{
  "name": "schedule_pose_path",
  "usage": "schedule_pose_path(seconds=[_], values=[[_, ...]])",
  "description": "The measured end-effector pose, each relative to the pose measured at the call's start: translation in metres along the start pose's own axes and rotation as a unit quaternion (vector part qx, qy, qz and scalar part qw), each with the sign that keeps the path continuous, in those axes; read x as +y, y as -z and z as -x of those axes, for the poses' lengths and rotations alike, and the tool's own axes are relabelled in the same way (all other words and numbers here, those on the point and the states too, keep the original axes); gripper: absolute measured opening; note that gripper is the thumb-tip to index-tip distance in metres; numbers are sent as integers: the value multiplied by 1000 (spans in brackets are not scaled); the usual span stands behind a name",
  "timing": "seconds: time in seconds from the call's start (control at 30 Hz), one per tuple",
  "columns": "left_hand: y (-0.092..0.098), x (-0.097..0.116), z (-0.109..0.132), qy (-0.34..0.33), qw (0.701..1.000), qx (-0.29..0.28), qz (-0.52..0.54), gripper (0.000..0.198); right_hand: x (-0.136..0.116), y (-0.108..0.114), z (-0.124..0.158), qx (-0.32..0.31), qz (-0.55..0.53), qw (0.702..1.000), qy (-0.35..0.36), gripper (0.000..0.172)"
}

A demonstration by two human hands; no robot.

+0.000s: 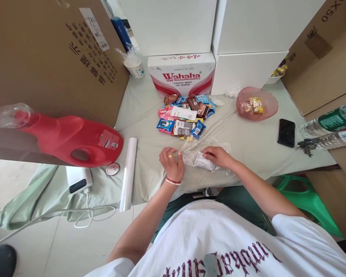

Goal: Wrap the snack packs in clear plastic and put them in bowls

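A clear plastic bag (216,148) lies on the pale green cloth in front of me, with a small white packet (203,161) inside it. My left hand (171,163) pinches the bag's left edge, fingers closed. My right hand (219,156) is closed on the bag's right side, over the packet. Beyond the bag lies a pile of several small snack packets (184,117).
A pink bowl (269,103) with wrapped sweets sits at the right, a black phone (286,132) beside it. Water bottles (330,129) lie far right. A red detergent jug (72,138), a roll of film (128,173) and a power bank (78,181) are left. A Wahaha box (181,73) stands behind.
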State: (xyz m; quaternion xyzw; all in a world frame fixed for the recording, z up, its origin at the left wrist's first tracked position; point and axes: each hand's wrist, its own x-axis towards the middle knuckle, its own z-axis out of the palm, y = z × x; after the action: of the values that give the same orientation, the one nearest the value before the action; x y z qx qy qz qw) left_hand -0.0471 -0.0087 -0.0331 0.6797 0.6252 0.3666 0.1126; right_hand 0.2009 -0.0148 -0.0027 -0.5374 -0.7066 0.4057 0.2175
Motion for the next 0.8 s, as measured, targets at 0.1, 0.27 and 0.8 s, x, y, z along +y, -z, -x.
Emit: schedule_pose_path(seconds=[0.1,0.27,0.8], values=[[10,10,20,-102,994,-31,-7,24,0,-1,1,-1,-8,1000,-16,24],[3,29,32,-175,964,-200,-30,34,-4,5,-3,-31,13,999,-21,24],[-4,40,28,-167,955,-233,-71,32,-35,18,-7,1,219,976,-3,33]])
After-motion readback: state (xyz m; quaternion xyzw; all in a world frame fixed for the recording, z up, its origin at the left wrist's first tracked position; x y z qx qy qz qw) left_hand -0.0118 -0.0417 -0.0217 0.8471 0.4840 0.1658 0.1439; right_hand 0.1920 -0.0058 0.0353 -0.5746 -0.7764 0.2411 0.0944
